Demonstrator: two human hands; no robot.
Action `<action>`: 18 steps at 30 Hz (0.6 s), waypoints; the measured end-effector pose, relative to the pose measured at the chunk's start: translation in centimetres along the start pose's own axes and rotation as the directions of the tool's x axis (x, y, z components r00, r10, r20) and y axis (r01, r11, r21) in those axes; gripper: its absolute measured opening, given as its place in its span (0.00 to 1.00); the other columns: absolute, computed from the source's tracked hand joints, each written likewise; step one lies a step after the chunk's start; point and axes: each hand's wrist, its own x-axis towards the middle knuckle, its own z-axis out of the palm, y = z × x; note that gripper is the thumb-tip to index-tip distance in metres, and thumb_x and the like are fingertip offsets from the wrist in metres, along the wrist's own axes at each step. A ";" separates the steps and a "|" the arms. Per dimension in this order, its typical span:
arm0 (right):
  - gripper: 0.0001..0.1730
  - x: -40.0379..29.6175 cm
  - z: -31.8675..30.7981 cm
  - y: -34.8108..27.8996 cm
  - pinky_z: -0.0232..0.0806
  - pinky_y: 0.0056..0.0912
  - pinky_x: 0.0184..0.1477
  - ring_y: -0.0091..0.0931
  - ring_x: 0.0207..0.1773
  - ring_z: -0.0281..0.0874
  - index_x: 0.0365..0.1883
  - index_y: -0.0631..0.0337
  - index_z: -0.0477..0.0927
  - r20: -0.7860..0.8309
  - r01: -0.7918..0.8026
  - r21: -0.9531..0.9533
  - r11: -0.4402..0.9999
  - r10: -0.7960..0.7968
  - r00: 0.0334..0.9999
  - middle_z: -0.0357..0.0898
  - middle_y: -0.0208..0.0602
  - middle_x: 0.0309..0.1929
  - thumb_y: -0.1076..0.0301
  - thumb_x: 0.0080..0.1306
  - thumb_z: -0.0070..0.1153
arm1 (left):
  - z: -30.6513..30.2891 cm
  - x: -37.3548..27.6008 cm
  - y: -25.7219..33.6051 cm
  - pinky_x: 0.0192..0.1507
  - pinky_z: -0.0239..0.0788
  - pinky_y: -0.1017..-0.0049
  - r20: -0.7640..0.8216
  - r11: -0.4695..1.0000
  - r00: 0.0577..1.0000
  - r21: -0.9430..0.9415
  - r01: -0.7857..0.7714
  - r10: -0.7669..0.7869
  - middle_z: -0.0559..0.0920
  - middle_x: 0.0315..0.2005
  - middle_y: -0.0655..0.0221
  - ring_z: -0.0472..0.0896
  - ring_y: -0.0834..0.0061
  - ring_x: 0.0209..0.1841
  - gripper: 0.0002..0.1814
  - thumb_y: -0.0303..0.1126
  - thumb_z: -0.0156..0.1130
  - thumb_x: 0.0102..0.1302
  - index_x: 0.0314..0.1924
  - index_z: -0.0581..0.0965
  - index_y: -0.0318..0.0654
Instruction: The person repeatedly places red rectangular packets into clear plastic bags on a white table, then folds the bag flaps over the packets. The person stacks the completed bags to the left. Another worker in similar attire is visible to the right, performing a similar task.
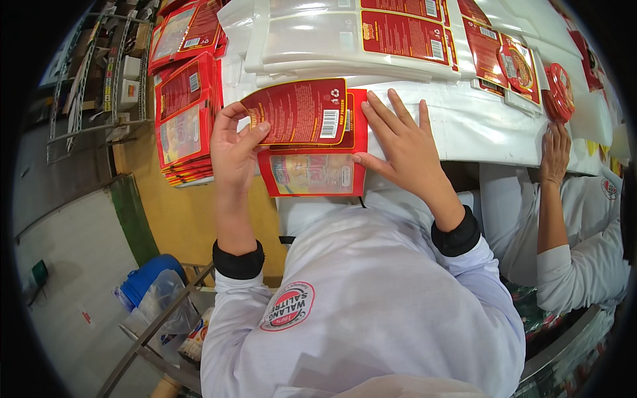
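My left hand [239, 144] pinches the left end of a printed red label [298, 112] with a barcode, its upper left side curling up. Beneath the label lies a flat red plastic pouch [313, 174] with a see-through printed window, at the table's front edge. Part of the pouch is hidden by the label. My right hand [400, 137] is spread beside the pouch, with thumb and index fingertip at its right edge. Beyond the pouch, large sheets of red labels [405, 37] on glossy backing are stacked, some label places bare.
Stacked red pouches [181, 114] stand at the table's left end. To the right, a co-worker's hand [555, 149] rests near round red-lidded packs [560, 92]. A wire rack [117, 74] and a blue drum [152, 281] are on the left, near a metal rail [154, 328].
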 end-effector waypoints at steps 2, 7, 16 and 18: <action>0.47 0.1 0.0 0.1 0.43 0.73 0.71 0.39 0.78 0.53 0.71 0.53 0.67 -0.007 0.002 0.010 1.000 -0.002 1.000 0.61 0.32 0.75 0.31 0.61 0.55 | -0.2 -0.1 -1.4 0.37 0.77 0.82 -0.020 0.997 1.000 0.069 0.019 -0.018 0.75 0.52 0.69 0.81 0.79 0.47 0.24 0.19 0.68 0.61 0.55 0.69 0.38; 0.48 0.0 0.2 0.1 0.43 0.72 0.71 0.38 0.78 0.52 0.70 0.54 0.68 -0.010 -0.009 0.013 1.000 0.009 1.000 0.61 0.32 0.75 0.30 0.60 0.55 | 0.5 -0.3 -2.3 0.42 0.79 0.79 0.003 0.986 0.998 0.157 -0.063 0.063 0.77 0.49 0.64 0.81 0.76 0.48 0.25 0.18 0.69 0.60 0.54 0.67 0.35; 0.49 0.0 0.0 0.0 0.41 0.71 0.72 0.38 0.79 0.52 0.70 0.55 0.67 0.006 -0.021 0.048 0.999 0.021 1.000 0.60 0.31 0.76 0.32 0.58 0.59 | 1.2 -0.8 -2.0 0.47 0.79 0.77 0.020 0.987 0.998 0.147 -0.061 0.059 0.79 0.47 0.61 0.80 0.75 0.50 0.25 0.15 0.67 0.59 0.53 0.67 0.34; 0.49 0.0 -0.1 0.0 0.41 0.71 0.72 0.38 0.79 0.52 0.70 0.55 0.67 0.008 -0.023 0.047 0.999 0.023 1.000 0.60 0.31 0.75 0.32 0.58 0.59 | 1.1 -0.8 -2.3 0.47 0.79 0.77 0.021 0.986 0.997 0.145 -0.077 0.075 0.79 0.47 0.61 0.81 0.75 0.49 0.25 0.14 0.67 0.59 0.53 0.67 0.34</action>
